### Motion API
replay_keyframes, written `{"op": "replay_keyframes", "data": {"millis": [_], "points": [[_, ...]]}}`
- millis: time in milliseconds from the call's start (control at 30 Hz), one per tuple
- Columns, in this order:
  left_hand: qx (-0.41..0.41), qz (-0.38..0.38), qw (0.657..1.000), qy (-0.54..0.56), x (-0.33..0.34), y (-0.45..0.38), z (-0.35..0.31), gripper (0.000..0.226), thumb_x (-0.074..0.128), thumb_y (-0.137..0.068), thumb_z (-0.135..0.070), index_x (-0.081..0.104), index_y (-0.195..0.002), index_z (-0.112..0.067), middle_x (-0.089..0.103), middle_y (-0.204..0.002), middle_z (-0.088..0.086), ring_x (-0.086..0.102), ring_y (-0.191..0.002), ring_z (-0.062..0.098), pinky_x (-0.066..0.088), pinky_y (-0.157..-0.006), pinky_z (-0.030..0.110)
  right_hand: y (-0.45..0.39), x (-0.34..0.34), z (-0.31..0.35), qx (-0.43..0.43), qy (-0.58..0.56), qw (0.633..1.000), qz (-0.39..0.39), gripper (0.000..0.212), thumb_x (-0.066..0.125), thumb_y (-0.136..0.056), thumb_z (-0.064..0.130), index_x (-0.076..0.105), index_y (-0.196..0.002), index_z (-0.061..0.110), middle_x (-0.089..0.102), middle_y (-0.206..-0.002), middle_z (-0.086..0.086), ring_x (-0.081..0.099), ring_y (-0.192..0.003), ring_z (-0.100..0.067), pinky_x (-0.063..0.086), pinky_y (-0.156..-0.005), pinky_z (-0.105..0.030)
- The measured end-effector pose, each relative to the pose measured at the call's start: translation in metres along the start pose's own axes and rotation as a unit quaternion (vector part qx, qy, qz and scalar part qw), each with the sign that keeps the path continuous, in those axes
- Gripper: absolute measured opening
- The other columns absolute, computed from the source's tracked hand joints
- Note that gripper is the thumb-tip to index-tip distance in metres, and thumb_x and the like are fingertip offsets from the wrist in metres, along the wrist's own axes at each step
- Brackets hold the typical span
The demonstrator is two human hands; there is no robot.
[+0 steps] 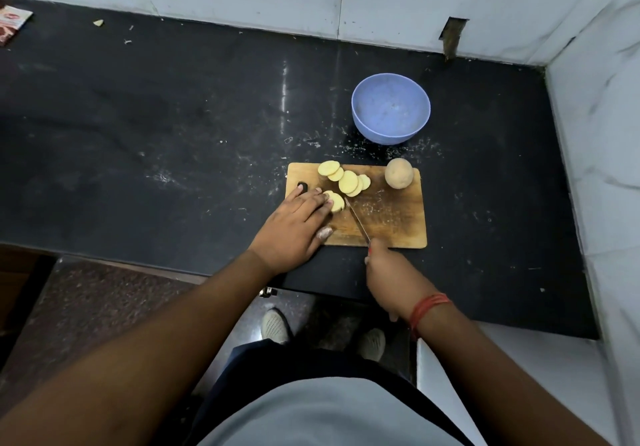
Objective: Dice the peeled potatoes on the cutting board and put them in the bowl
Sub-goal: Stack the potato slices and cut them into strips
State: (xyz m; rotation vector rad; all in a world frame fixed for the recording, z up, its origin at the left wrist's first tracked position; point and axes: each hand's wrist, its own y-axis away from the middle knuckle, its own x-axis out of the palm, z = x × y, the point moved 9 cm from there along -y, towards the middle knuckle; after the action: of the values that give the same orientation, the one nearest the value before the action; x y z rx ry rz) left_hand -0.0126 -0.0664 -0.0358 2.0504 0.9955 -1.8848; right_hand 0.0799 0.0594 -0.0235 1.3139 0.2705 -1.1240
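Board: rectangular wooden cutting board point(398, 217) on the black stone bench point(173, 126), near its front edge.
Potato in work: pale yellow peeled potato stub point(335, 201) at the board's left, under the left hand's fingertips.
Slices: overlapping round yellow potato slices point(346, 180) along the board's far edge, not yet diced.
Whole potato: round peeled potato point(399, 173) at the far right corner of the board, untouched.
Bowl: lavender plastic bowl point(391, 107) just beyond the board; seems to hold nothing.
Left hand point(294, 227): fingers fairly straight, pressing down on the stub.
Right hand point(388, 272): wrapped round the handle of a thin steel knife point(356, 220), blade tip just beside the stub.
Handling: firm, wet and probably slippery; rounds likely to slide or roll. Best pinned flat side down, fingertips kept back from the blade; dice light enough to scoop by the handful.
Writing: red and white packet point(12, 24) at the far left edge, print too blurred to read.
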Motion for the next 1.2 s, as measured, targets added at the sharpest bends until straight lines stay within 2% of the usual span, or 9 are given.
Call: {"op": "replay_keyframes", "data": {"millis": [67, 200, 367, 500, 700, 767, 933, 1067, 1200], "points": [[-0.008, -0.001, 1.0, 0.014, -0.002, 0.005, 0.003, 0.052, 0.044, -0.106, -0.038, 0.051, -0.143, -0.003, 0.051, -0.147, 0.014, 0.041, -0.143, 0.029, 0.02, -0.124, 0.047, -0.004, -0.008, 0.011, -0.012, -0.009, 1.0, -0.009, 0.028, 0.038, -0.098, 0.008, 0.035, -0.126, 0.003, 0.057, -0.11, -0.019, 0.06, -0.095, -0.035, 0.051, -0.076, -0.038], [0.006, 0.009, 1.0, 0.02, 0.0, 0.009, -0.001, 0.05, 0.045, -0.106, -0.036, 0.052, -0.142, -0.003, 0.051, -0.146, 0.015, 0.042, -0.142, 0.028, 0.019, -0.125, 0.046, -0.012, -0.013, 0.025, 0.016, -0.014, 0.999, 0.036, 0.052, 0.045, -0.09, -0.006, 0.026, -0.134, 0.013, 0.054, -0.09, -0.015, 0.061, -0.063, -0.031, 0.05, -0.037, -0.034], [0.016, 0.018, 1.0, 0.014, 0.002, 0.007, 0.002, 0.05, 0.044, -0.106, -0.037, 0.054, -0.141, -0.003, 0.054, -0.143, 0.015, 0.043, -0.141, 0.03, 0.024, -0.123, 0.049, -0.016, -0.01, 0.028, 0.047, -0.023, 0.996, 0.073, 0.055, 0.042, -0.09, -0.008, 0.025, -0.139, 0.011, 0.046, -0.084, -0.01, 0.056, -0.064, -0.028, 0.057, -0.051, -0.043], [0.028, 0.006, 1.0, 0.006, 0.003, 0.009, 0.001, 0.047, 0.05, -0.105, -0.035, 0.057, -0.139, -0.003, 0.057, -0.141, 0.014, 0.046, -0.139, 0.031, 0.026, -0.121, 0.051, -0.021, -0.007, 0.034, 0.063, -0.007, 0.995, 0.072, 0.057, 0.047, -0.09, -0.007, 0.023, -0.14, 0.004, 0.057, -0.113, -0.017, 0.064, -0.092, -0.03, 0.057, -0.073, -0.039], [0.029, -0.011, 1.0, 0.003, 0.002, 0.009, 0.001, 0.046, 0.049, -0.105, -0.035, 0.058, -0.138, -0.004, 0.06, -0.138, 0.014, 0.049, -0.135, 0.033, 0.027, -0.12, 0.053, -0.037, -0.008, 0.048, 0.049, 0.032, 0.997, 0.056, 0.061, 0.052, -0.091, 0.003, 0.024, -0.145, 0.005, 0.051, -0.133, -0.019, 0.054, -0.119, -0.033, 0.045, -0.095, -0.041], [0.025, -0.012, 1.0, -0.004, 0.002, 0.01, 0.001, 0.046, 0.049, -0.105, -0.036, 0.059, -0.138, -0.005, 0.06, -0.138, 0.013, 0.05, -0.134, 0.033, 0.027, -0.12, 0.054, -0.04, -0.011, 0.049, 0.03, 0.048, 0.997, 0.046, 0.058, 0.051, -0.092, 0.006, 0.027, -0.145, 0.004, 0.052, -0.133, -0.02, 0.055, -0.118, -0.035, 0.046, -0.095, -0.043], [0.022, -0.009, 1.0, -0.01, 0.005, 0.01, 0.003, 0.047, 0.05, -0.105, -0.037, 0.059, -0.138, -0.006, 0.06, -0.138, 0.013, 0.05, -0.133, 0.033, 0.026, -0.119, 0.056, -0.045, -0.006, 0.044, 0.07, 0.062, 0.992, 0.084, 0.086, 0.057, -0.085, -0.006, 0.003, -0.151, 0.005, 0.051, -0.131, -0.022, 0.058, -0.114, -0.033, 0.049, -0.093, -0.041], [0.021, -0.005, 1.0, -0.011, 0.004, 0.009, 0.002, 0.047, 0.05, -0.105, -0.037, 0.058, -0.139, -0.006, 0.059, -0.138, 0.012, 0.051, -0.132, 0.033, 0.026, -0.119, 0.056, -0.045, -0.01, 0.042, 0.073, 0.079, 0.991, 0.082, 0.085, 0.058, -0.086, -0.007, 0.005, -0.151, 0.006, 0.049, -0.132, -0.023, 0.057, -0.114, -0.034, 0.049, -0.09, -0.04], [0.03, -0.004, 0.999, -0.019, 0.004, 0.011, 0.0, 0.045, 0.05, -0.105, -0.037, 0.059, -0.138, -0.009, 0.06, -0.138, 0.01, 0.051, -0.131, 0.032, 0.027, -0.118, 0.057, -0.039, -0.006, 0.041, 0.037, 0.074, 0.995, 0.064, 0.065, 0.055, -0.089, -0.001, 0.023, -0.145, 0.004, 0.057, -0.124, -0.019, 0.059, -0.109, -0.032, 0.047, -0.08, -0.038]]}}
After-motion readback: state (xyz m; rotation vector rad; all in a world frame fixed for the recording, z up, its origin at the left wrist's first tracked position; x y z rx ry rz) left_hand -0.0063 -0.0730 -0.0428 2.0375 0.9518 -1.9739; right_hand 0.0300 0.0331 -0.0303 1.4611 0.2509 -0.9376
